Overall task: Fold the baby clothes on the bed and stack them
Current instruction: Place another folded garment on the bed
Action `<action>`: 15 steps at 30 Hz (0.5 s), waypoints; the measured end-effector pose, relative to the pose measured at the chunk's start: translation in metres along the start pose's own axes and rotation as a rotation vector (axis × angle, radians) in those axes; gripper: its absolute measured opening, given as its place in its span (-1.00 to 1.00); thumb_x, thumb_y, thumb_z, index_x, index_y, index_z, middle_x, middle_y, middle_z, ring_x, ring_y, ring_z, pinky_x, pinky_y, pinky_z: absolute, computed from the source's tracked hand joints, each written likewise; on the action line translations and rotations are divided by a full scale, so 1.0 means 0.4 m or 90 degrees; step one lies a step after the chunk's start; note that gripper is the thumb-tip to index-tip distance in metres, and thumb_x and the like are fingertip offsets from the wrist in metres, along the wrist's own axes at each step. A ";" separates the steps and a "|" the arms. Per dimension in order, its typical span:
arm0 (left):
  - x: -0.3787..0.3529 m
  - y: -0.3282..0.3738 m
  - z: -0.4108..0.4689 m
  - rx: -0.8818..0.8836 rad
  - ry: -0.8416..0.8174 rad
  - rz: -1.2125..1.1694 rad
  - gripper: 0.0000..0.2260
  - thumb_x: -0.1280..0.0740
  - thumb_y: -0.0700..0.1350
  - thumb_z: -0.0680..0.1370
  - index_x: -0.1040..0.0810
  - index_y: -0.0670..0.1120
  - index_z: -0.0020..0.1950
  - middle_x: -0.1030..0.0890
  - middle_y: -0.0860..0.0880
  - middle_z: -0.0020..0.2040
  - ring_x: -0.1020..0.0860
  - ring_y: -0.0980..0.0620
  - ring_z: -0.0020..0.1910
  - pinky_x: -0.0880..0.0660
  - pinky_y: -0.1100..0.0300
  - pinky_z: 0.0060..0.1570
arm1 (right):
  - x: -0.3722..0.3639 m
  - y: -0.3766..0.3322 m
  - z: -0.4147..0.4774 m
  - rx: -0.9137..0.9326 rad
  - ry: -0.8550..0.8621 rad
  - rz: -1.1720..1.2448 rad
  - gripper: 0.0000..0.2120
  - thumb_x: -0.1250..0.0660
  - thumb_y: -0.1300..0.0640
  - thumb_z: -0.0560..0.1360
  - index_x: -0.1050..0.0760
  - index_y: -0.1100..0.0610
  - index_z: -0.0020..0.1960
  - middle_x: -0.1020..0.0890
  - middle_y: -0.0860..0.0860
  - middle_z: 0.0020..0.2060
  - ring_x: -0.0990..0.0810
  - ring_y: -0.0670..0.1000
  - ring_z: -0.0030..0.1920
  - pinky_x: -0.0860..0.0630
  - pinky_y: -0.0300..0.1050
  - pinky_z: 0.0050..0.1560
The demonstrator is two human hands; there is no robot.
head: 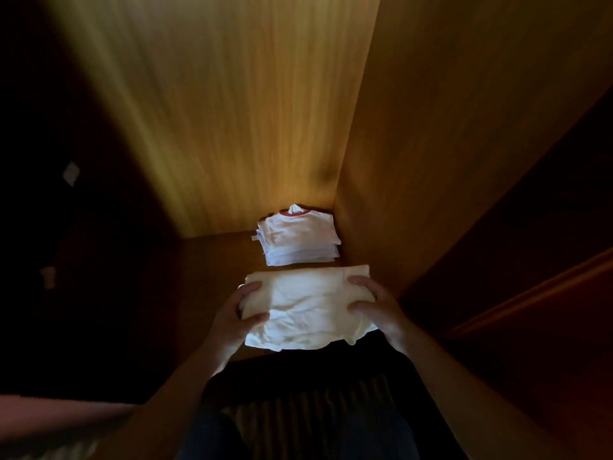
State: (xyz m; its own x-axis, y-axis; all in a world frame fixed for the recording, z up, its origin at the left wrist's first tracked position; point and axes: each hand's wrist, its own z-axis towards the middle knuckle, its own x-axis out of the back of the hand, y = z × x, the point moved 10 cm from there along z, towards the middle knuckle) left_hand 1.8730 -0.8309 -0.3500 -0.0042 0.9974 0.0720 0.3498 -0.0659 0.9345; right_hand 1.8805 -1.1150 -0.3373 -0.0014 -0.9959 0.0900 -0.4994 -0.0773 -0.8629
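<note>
A folded cream-white pile of baby clothes [306, 307] lies at the front of a wooden shelf [219, 257]. My left hand [237, 318] grips its left edge, thumb on top and fingers underneath. Its right edge is gripped the same way by my right hand [376, 308]. Behind it, in the shelf's back right corner, stands a neat stack of folded white clothes [300, 239]; the top piece has a red-trimmed neckline. A narrow gap separates the two piles.
The wooden back wall [238, 111] and right side wall [447, 144] of the cupboard close in the shelf. The left side [66, 194] is dark, with two pale shapes I cannot identify. Below the shelf edge are my legs and a striped floor covering [308, 403].
</note>
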 end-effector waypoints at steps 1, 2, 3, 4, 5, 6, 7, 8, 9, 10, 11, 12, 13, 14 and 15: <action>-0.014 -0.058 0.050 -0.003 0.002 0.001 -0.51 -0.46 -0.44 0.39 -0.52 -0.08 0.24 -0.51 0.01 0.09 -0.52 0.13 -0.09 -0.51 0.40 -0.20 | 0.002 0.052 0.060 0.002 -0.001 -0.003 -0.54 -0.41 0.37 0.36 -0.56 -0.04 0.15 -0.53 -0.04 0.08 -0.54 0.03 0.04 -0.54 -0.10 -0.13; -0.027 -0.112 0.097 -0.009 0.003 0.005 -0.51 -0.46 -0.45 0.39 -0.51 -0.09 0.25 -0.51 -0.02 0.11 -0.52 0.12 -0.09 -0.51 0.40 -0.22 | 0.001 0.101 0.117 0.007 -0.003 -0.009 -0.55 -0.40 0.37 0.39 -0.56 -0.06 0.16 -0.52 -0.04 0.10 -0.54 0.05 0.07 -0.56 -0.05 -0.07; -0.036 -0.162 0.144 -0.016 0.006 0.011 -0.51 -0.46 -0.43 0.40 -0.51 -0.07 0.25 -0.50 -0.05 0.13 -0.52 0.12 -0.08 -0.51 0.40 -0.23 | 0.001 0.147 0.176 0.014 -0.003 -0.016 -0.55 -0.40 0.35 0.40 -0.55 -0.07 0.17 -0.52 -0.04 0.13 -0.53 0.06 0.10 -0.57 -0.01 -0.02; -0.041 -0.208 0.193 -0.026 0.009 0.020 -0.51 -0.47 -0.42 0.40 -0.51 -0.04 0.24 -0.49 -0.06 0.16 -0.52 0.11 -0.06 -0.52 0.39 -0.24 | -0.003 0.185 0.234 0.026 -0.005 -0.021 -0.56 -0.40 0.34 0.40 -0.55 -0.07 0.17 -0.51 -0.03 0.15 -0.53 0.07 0.12 -0.57 0.02 0.02; -0.046 -0.252 0.239 -0.033 0.009 0.026 -0.51 -0.48 -0.39 0.40 -0.52 -0.01 0.23 -0.48 -0.06 0.19 -0.52 0.10 -0.04 -0.53 0.38 -0.25 | -0.007 0.219 0.290 0.041 -0.006 -0.028 -0.56 -0.41 0.34 0.40 -0.55 -0.06 0.18 -0.52 -0.01 0.17 -0.53 0.08 0.13 -0.56 0.03 0.04; -0.053 -0.288 0.281 -0.038 0.007 0.033 -0.51 -0.49 -0.37 0.40 -0.52 0.02 0.23 -0.47 -0.05 0.21 -0.53 0.08 -0.02 -0.54 0.35 -0.23 | -0.009 0.246 0.341 0.058 -0.004 -0.035 -0.56 -0.41 0.35 0.39 -0.55 -0.04 0.18 -0.52 0.01 0.19 -0.54 0.09 0.14 -0.56 0.03 0.04; -0.056 -0.320 0.319 -0.044 0.009 0.028 -0.50 -0.51 -0.35 0.39 -0.53 0.05 0.22 -0.47 -0.05 0.23 -0.53 0.03 0.03 -0.58 0.28 -0.17 | -0.012 0.267 0.388 0.070 -0.001 -0.036 -0.56 -0.41 0.36 0.39 -0.56 -0.03 0.17 -0.52 0.03 0.20 -0.54 0.09 0.13 -0.56 0.04 0.04; -0.057 -0.344 0.358 -0.053 0.011 0.020 -0.50 -0.53 -0.33 0.36 -0.54 0.08 0.20 -0.46 -0.06 0.26 -0.53 -0.04 0.09 -0.60 0.14 -0.07 | -0.016 0.282 0.431 0.082 0.002 -0.029 -0.56 -0.41 0.38 0.38 -0.56 -0.01 0.16 -0.52 0.05 0.20 -0.55 0.10 0.13 -0.57 0.03 0.03; -0.057 -0.368 0.393 -0.058 0.016 0.011 -0.50 -0.54 -0.31 0.36 -0.54 0.10 0.18 -0.45 -0.07 0.28 -0.52 -0.10 0.15 -0.60 -0.02 0.03 | -0.020 0.296 0.468 0.094 0.002 -0.027 -0.56 -0.42 0.39 0.37 -0.56 0.01 0.16 -0.53 0.06 0.20 -0.55 0.11 0.13 -0.57 0.02 0.02; -0.056 -0.384 0.420 -0.057 0.020 0.012 -0.51 -0.53 -0.31 0.38 -0.54 0.11 0.18 -0.44 -0.07 0.28 -0.50 -0.14 0.18 -0.57 -0.12 0.08 | -0.024 0.305 0.495 0.102 0.000 -0.031 -0.55 -0.42 0.40 0.37 -0.56 0.02 0.16 -0.53 0.08 0.20 -0.56 0.12 0.14 -0.57 -0.01 0.00; -0.054 -0.399 0.448 -0.050 0.020 0.019 -0.52 -0.50 -0.31 0.41 -0.52 0.12 0.19 -0.43 -0.06 0.28 -0.48 -0.14 0.19 -0.56 -0.17 0.10 | -0.027 0.310 0.520 0.107 -0.005 -0.037 -0.55 -0.42 0.41 0.36 -0.56 0.03 0.16 -0.53 0.09 0.20 -0.56 0.13 0.14 -0.57 -0.04 -0.02; -0.059 -0.416 0.470 -0.043 0.012 0.024 -0.53 -0.48 -0.30 0.43 -0.51 0.14 0.20 -0.41 -0.04 0.28 -0.47 -0.14 0.19 -0.55 -0.19 0.11 | -0.029 0.319 0.540 0.108 -0.008 -0.040 -0.55 -0.42 0.42 0.36 -0.56 0.03 0.16 -0.53 0.09 0.20 -0.56 0.12 0.13 -0.57 -0.08 -0.06; -0.066 -0.431 0.488 -0.037 0.006 0.024 -0.53 -0.47 -0.29 0.44 -0.51 0.15 0.21 -0.40 -0.04 0.28 -0.47 -0.13 0.18 -0.55 -0.18 0.11 | -0.028 0.325 0.555 0.109 -0.006 -0.042 -0.55 -0.42 0.42 0.36 -0.56 0.03 0.15 -0.53 0.09 0.20 -0.56 0.11 0.12 -0.56 -0.11 -0.10; -0.071 -0.442 0.504 -0.040 0.006 0.023 -0.53 -0.47 -0.29 0.44 -0.50 0.15 0.22 -0.41 -0.04 0.27 -0.48 -0.13 0.18 -0.56 -0.17 0.11 | -0.025 0.328 0.568 0.111 0.001 -0.045 -0.55 -0.41 0.42 0.36 -0.56 0.03 0.15 -0.53 0.09 0.20 -0.56 0.10 0.10 -0.55 -0.13 -0.14; -0.078 -0.454 0.517 -0.044 0.011 0.018 -0.52 -0.47 -0.29 0.44 -0.50 0.14 0.23 -0.42 -0.05 0.26 -0.49 -0.13 0.17 -0.56 -0.16 0.11 | -0.020 0.335 0.583 0.108 0.009 -0.049 -0.55 -0.40 0.43 0.37 -0.56 0.04 0.16 -0.52 0.08 0.18 -0.55 0.07 0.06 -0.53 -0.16 -0.19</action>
State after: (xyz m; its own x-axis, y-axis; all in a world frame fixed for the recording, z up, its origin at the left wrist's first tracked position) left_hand 2.0032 -0.8440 -0.5941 -0.0111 0.9945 0.1044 0.2850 -0.0969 0.9536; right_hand 2.0154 -1.1281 -0.5697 0.0187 -0.9860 0.1655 -0.3447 -0.1617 -0.9247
